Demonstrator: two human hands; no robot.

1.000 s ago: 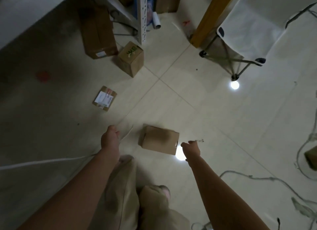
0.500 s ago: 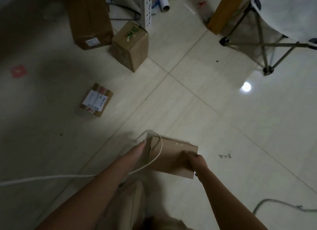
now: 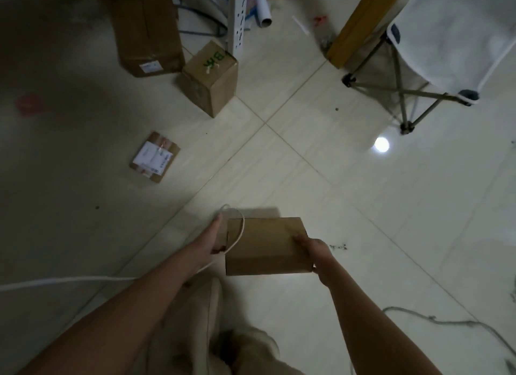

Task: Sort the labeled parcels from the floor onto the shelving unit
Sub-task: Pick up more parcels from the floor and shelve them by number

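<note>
Both bare forearms reach forward and down, converging toward the middle. Left hand (image 3: 215,236) flat, fingers straight, palm pressed against the left end of a cardboard parcel (image 3: 265,246). Right hand (image 3: 314,250) clamps the parcel's right end, fingers curled over its top edge. Trousered knees show low between the arms.

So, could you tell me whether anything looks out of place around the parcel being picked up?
Yes: a white cord loops over the left end of the cardboard parcel held between the left hand and right hand, so it could snag on lifting. Another loose cable trails across the floor at lower right.
</note>
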